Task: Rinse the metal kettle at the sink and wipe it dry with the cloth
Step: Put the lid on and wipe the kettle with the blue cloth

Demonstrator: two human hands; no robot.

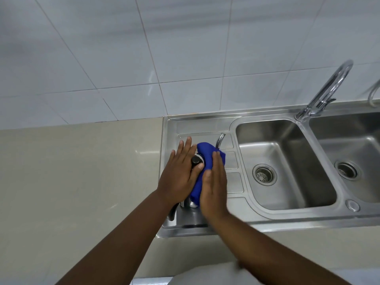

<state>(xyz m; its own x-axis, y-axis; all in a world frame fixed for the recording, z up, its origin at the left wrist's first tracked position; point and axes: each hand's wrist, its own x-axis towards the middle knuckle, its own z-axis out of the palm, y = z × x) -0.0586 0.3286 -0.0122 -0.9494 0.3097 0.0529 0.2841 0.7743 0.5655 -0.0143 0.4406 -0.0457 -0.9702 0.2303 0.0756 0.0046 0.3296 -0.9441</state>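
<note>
The metal kettle stands on the steel drainboard left of the sink, mostly hidden under my hands. Its curved spout sticks out at the far side and its black lid knob shows between my hands. My left hand lies flat on the kettle's left side and lid, fingers spread. My right hand presses the blue cloth against the kettle's right side. A dark handle part shows below my left wrist.
Two steel sink basins sit to the right, the nearer one with a round drain strainer. A chrome gooseneck tap rises behind them, with no water running. Beige countertop stretches left, a tiled wall behind.
</note>
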